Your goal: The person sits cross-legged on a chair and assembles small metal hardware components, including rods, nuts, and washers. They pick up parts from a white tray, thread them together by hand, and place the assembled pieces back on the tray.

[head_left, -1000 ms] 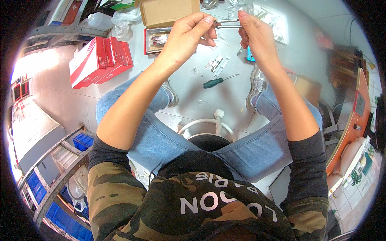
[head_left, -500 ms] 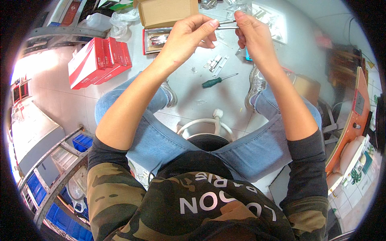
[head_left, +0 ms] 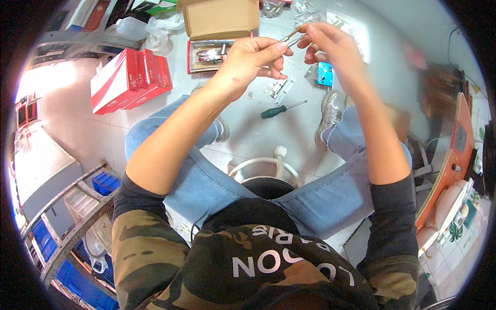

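Note:
Two thin metal rods (head_left: 294, 40) run between my hands, side by side and tilted up to the right. My left hand (head_left: 256, 62) pinches their near ends between thumb and forefinger, its other fingers curled loosely. At their far ends, my right hand (head_left: 330, 46) is closed with thumb and forefinger, slightly higher up. Below the hands a green-handled screwdriver (head_left: 274, 111) lies on the floor. Just past it are small white and metal parts (head_left: 281, 90). An opened carton (head_left: 219, 19) behind my left hand holds a shiny chrome fitting (head_left: 211, 55).
Red and white boxes (head_left: 129, 80) stand at the left. A blue packet (head_left: 325, 74) lies under my right wrist. Clear bags of parts (head_left: 305, 8) sit at the back. A metal shelf frame (head_left: 77, 227) with blue bins is at lower left, an orange board (head_left: 454, 155) at right.
Both hands have come slightly lower and to the right. The rods have turned from nearly level to slanting up to the right. The carton and its contents show more.

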Demonstrator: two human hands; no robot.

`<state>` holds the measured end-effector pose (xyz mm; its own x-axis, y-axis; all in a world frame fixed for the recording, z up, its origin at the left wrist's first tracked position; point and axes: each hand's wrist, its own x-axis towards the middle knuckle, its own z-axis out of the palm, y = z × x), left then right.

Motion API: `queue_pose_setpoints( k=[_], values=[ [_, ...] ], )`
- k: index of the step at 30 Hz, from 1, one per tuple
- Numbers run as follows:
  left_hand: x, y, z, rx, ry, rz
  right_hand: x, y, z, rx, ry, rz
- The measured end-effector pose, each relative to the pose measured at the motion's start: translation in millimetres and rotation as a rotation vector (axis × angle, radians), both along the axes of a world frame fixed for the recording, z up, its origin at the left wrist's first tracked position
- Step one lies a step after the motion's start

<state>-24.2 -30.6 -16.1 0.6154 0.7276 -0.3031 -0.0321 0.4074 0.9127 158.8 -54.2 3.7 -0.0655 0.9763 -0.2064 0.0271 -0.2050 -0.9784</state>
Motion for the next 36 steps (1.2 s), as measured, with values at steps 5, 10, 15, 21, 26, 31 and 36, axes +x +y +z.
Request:
queue_pose_setpoints(
  k=[5,10,15,21,26,31,36],
  values=[
    [1.0,-0.9,1.5,-0.020,0.056,0.009,-0.7,-0.5,-3.0,0.032,0.028,0.019],
    [2.4,-2.8,3.9,-0.063,0.005,-0.035,0.7,1.9,-4.8,0.005,0.095,0.003],
    [2.2,-3.6,3.6,-0.143,-0.055,-0.027,0.7,1.2,-2.0,0.019,0.107,0.011],
    [2.2,-4.7,0.5,-0.156,-0.047,0.014,0.2,1.3,-0.4,0.015,0.074,0.016],
    [2.7,-5.5,-1.5,-0.142,-0.014,0.047,-0.8,0.6,-1.4,0.007,0.058,0.025],
    [2.7,-3.6,-2.1,-0.133,0.031,0.072,-0.4,0.4,-1.4,-0.003,0.046,0.030],
    [3.4,-3.5,-1.5,-0.118,0.054,0.091,-1.4,0.6,-2.4,-0.003,0.065,0.025]
  ],
)
